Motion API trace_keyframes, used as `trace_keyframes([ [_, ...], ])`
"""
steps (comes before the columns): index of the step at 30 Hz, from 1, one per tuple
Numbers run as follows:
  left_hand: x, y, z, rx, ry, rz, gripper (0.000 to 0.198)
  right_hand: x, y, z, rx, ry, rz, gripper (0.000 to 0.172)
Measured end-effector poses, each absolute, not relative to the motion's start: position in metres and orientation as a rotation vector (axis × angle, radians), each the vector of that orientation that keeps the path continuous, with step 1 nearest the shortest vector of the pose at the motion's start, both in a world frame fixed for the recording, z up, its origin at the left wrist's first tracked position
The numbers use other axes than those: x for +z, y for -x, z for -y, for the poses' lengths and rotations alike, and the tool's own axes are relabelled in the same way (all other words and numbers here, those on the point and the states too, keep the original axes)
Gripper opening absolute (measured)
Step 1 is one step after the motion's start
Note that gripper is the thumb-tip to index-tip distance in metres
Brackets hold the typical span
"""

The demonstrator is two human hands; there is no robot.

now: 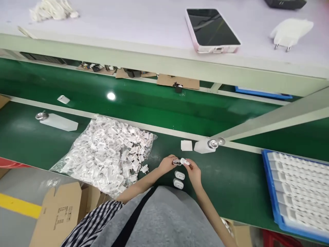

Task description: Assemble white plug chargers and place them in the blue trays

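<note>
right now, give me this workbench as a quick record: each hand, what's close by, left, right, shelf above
left hand: holding a white oval shell, open side up
right hand: holding a small white piece at the shell
close by: two white oval pieces on the green bench, near the person's body
beyond hands: white square pad, bottle with metal top
left: clear bag of white parts; another bottle
right: blue tray with rows of white pieces
shelf above: phone, white two-pin plug

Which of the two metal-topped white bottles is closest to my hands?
The bottle beside the small white square, just beyond your right hand; the other bottle is far left, past the bag of white parts.
</note>
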State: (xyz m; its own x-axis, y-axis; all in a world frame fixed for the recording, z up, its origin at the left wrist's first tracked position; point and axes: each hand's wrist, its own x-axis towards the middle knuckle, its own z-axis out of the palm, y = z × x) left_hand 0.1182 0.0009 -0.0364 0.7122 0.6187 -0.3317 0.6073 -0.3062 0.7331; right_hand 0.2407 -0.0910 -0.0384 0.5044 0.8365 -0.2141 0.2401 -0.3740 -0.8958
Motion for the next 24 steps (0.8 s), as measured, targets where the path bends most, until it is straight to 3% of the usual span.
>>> trace_keyframes([
  [7,-0.049,-0.117,0.023,0.065,-1.948,-1.035,0.039,-0.050,-0.233,0.101,0.793,1.901,1.223,0.023],
  [24,-0.026,-0.127,0.020,-0.273,-2.332,-0.931,0.029,-0.038,-0.242,0.093,0.653,2.195,1.813,0.025],
])
